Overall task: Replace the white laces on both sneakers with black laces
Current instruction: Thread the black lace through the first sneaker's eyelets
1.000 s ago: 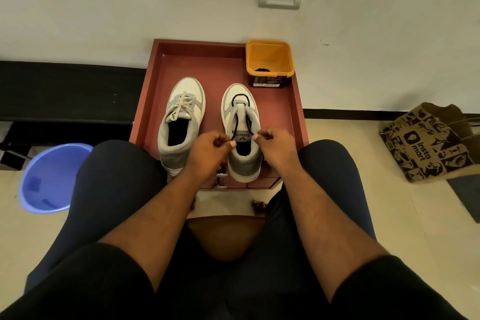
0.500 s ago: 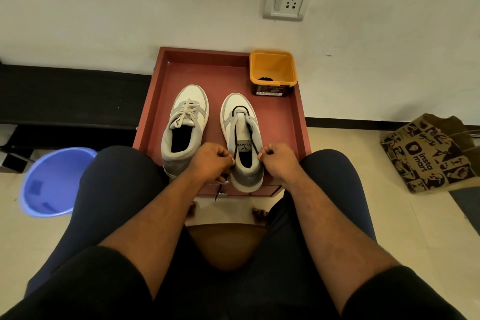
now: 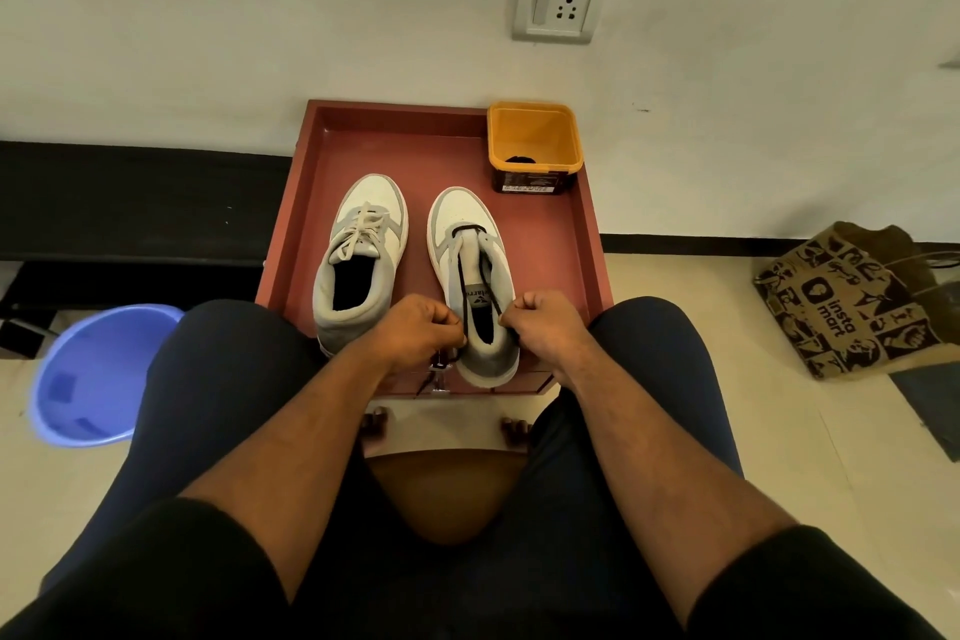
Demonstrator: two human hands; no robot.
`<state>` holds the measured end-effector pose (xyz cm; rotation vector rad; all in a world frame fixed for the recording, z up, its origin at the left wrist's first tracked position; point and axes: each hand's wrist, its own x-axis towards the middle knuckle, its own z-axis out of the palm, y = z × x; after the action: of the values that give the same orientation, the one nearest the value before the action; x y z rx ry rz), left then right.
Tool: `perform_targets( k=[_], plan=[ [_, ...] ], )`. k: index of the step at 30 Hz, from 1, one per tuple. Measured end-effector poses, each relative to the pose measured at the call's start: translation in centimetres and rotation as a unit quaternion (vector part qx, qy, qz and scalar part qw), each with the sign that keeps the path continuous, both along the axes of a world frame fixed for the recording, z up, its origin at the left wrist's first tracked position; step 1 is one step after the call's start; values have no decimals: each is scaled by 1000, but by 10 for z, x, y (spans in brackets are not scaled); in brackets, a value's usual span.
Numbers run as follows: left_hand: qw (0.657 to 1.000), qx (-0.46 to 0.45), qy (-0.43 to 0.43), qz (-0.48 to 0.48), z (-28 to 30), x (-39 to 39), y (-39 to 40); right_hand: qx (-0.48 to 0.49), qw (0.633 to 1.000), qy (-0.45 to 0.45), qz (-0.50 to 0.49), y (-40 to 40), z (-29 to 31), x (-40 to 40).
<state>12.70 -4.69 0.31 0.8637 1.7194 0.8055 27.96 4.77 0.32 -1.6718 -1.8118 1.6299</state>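
Each hand, left point(image 3: 415, 330) and right point(image 3: 545, 325), pinches a black lace point(image 3: 470, 270) end; dark coil in the orange tub point(image 3: 535, 140)

Grey-and-white sneakers point(image 3: 360, 257) on a red-brown tray point(image 3: 582, 244), orange tub point(image 3: 534, 140), blue basin point(image 3: 83, 379), black lace point(image 3: 461, 270).

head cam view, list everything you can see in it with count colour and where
tray: 1, reddish brown, on the floor against the wall
sneaker with white lace: 1, white and grey, left in the tray
sneaker with black lace: 1, white and grey, right in the tray
black lace: 1, through the front eyelets, both ends held
tub: 1, yellow, tray's far right corner, something dark inside
basin: 1, blue, floor at left
paper bag: 1, brown printed, floor at right
wall socket: 1, white, wall
left hand: pinches one lace end
right hand: pinches the other end
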Motion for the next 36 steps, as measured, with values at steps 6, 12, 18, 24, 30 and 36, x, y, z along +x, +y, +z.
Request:
perform_targets(
  k=[6, 12, 18, 24, 30, 36],
  plan=[
    [1000, 4, -5, -11, 3, -1, -2, 36, 999, -23, 10, -1, -3, -1],
    [982, 48, 145, 115, 7, 4, 8, 201, 972, -106, 60, 6, 10, -8],
    [962, 64, 229, 135, 8, -8, 50, 274, 946, -113, 135, 41, 11, -36],
    [942, -1, 332, 58, 10, -28, 73, 290, 930, -163, 158, 59, -4, -42],
    [897, -9, 442, -17, 14, -21, 84, 287, 933, -143, 161, 57, -3, -39],
    [849, -37, 515, -114, 26, -8, 123, 279, 929, -161, 184, 50, 3, -36]
  ],
)
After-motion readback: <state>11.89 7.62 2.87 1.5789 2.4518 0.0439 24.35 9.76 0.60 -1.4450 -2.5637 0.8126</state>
